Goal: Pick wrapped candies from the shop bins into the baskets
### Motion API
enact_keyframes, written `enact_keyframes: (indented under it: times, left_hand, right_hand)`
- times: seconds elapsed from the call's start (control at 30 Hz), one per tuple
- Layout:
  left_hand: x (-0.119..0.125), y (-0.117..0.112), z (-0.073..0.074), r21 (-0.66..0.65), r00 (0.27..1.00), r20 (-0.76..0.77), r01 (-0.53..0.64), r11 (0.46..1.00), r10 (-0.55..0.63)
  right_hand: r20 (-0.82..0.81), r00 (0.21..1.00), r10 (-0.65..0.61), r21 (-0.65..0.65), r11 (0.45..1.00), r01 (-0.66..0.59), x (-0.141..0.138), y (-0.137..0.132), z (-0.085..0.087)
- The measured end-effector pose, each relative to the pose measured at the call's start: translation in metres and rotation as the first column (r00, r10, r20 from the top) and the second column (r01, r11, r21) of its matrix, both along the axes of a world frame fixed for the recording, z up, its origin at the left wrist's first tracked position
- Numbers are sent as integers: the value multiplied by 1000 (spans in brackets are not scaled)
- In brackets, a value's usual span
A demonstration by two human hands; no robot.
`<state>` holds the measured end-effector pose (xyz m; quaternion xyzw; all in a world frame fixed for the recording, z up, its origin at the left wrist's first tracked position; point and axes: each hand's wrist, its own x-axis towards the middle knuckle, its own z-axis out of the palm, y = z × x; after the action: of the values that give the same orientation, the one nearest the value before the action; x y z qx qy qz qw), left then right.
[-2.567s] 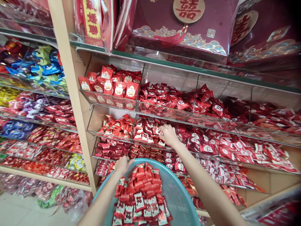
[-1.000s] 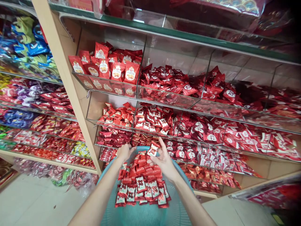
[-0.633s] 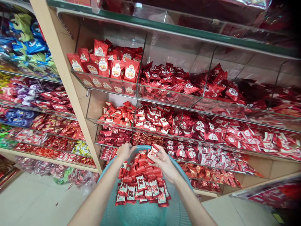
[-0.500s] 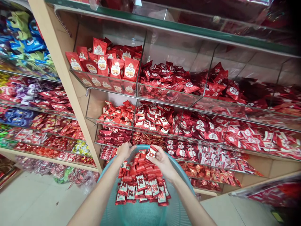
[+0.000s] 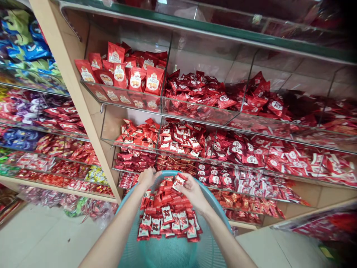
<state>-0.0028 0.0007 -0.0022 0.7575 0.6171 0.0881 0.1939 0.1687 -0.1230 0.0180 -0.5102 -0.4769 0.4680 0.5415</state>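
A round teal plastic basket [image 5: 217, 223] stands in front of me, below the shelves. Inside it lies a pile of small red-and-white candy packets [image 5: 167, 215], with red packets bearing dark characters [image 5: 145, 200] at its left and far side. My left hand [image 5: 147, 178] is closed over the basket's far left rim. Between the thumb and fingers of my right hand [image 5: 192, 188] is a red-and-white candy packet [image 5: 179, 182], held just above the far side of the pile. The fingertips of my left hand are partly hidden.
Ahead rises a wooden shelf unit [image 5: 104, 163] with clear-fronted bins full of red packets [image 5: 184, 137]. Larger red snack bags [image 5: 135, 80] fill the upper left bin. Another shelf with colourful packets [image 5: 25, 48] stands left. Pale floor tiles [image 5: 55, 238] show on both sides.
The view has shifted very slightly. Both hands keep their places, the left at the rim and the right with the candy packet over the pile.
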Motion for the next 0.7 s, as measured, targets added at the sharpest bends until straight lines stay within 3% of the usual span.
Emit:
enact_keyframes:
  times: [0.07,0.17,0.3,0.37,0.43,0.5,0.7]
  left_hand:
    - [1,-1,2,-18,1000,-5,-7,1000,7]
    - [1,-2,5,-28,1000,-13,-10,1000,10]
    - [1,-2,6,-12,1000,-17,7,1000,-8]
    - [1,-2,6,-14,1000,-18,11,1000,-11]
    - [1,-2,6,-17,1000,-15,10,1000,-10]
    - [1,-2,7,-22,1000,-14,5,1000,-5]
    - [2,-5,11,-33,1000,-27,1,999,-2]
  right_hand:
    - [10,1000,19,-45,999,-18,4,-2,2]
    - [51,983,174,-127,978,-167,17,-6,6]
    - [290,858,424,-259,898,-356,47,-12,5]
    - [443,764,470,-427,860,-281,61,-14,-1]
    - [542,681,493,-596,796,-103,72,-16,-9]
    - [577,632,518,-683,730,25,77,-17,-17]
    - [514,580,632,-782,623,14,69,-16,-31]
